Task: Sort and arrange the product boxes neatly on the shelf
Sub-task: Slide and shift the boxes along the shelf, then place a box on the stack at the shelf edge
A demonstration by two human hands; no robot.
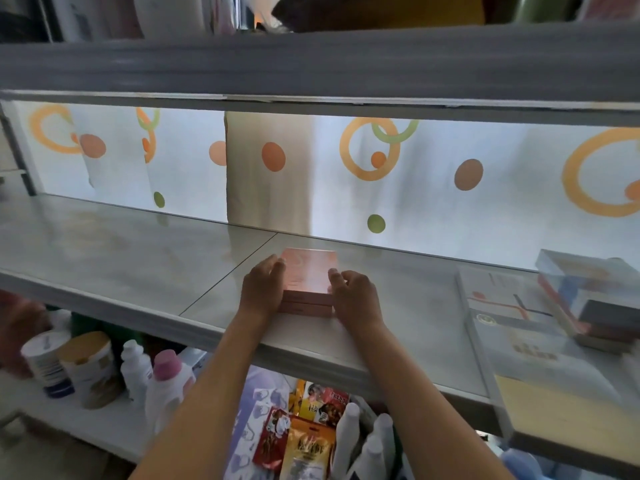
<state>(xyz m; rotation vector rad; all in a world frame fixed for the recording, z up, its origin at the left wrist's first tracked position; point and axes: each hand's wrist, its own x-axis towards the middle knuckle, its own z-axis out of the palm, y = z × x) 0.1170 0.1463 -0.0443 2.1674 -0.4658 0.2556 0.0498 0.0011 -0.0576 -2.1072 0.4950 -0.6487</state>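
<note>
Two flat pink boxes (308, 276) lie stacked on the grey shelf (138, 258), near its front edge at the centre. My left hand (261, 289) rests against the stack's left side, fingers lying along the top box's edge. My right hand (353, 296) holds the right side, fingers curled over the top box's near right corner. On the right of the shelf a large flat white box (512, 327) carries a smaller stack of boxes (585, 299), blurred.
A curtain with orange and green circles (370, 150) hangs behind the shelf. Another shelf board (311, 64) runs close above. The lower shelf holds cans (86, 368), bottles (166, 379) and snack packets (304, 441).
</note>
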